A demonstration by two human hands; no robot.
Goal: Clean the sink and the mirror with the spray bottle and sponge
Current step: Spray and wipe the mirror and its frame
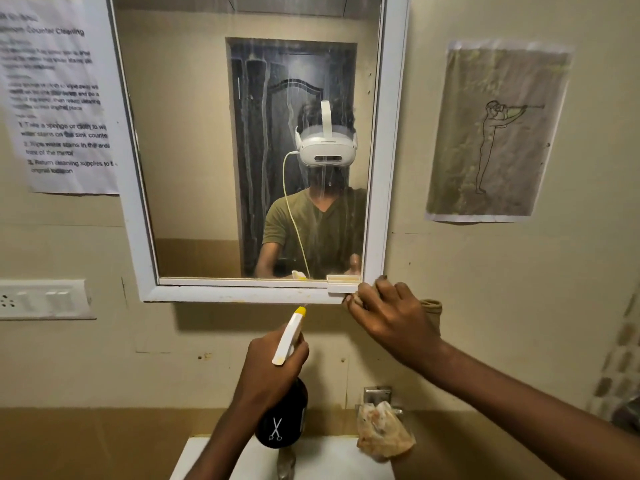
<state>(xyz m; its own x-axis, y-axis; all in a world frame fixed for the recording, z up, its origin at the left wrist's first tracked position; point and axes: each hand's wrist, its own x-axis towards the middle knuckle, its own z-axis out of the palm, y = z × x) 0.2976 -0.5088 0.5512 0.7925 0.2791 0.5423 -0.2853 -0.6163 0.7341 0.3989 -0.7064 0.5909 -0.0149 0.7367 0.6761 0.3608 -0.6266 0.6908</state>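
The white-framed mirror (194,150) hangs on the wall, and streaks of liquid run down its glass. My left hand (266,372) grips a black spray bottle (282,420) with a white and yellow nozzle that points up at the mirror's lower edge. My right hand (391,317) presses against the frame's lower right corner, closed on a beige sponge (433,306) that is mostly hidden behind the fingers. Below, part of the white sink (329,459) shows at the bottom edge of the view.
A crumpled beige wrap (382,433) hangs over the tap (377,393) above the sink. A printed instruction sheet (55,98) and a switch plate (41,299) are on the wall to the left. A drawing (495,133) is taped up at the right.
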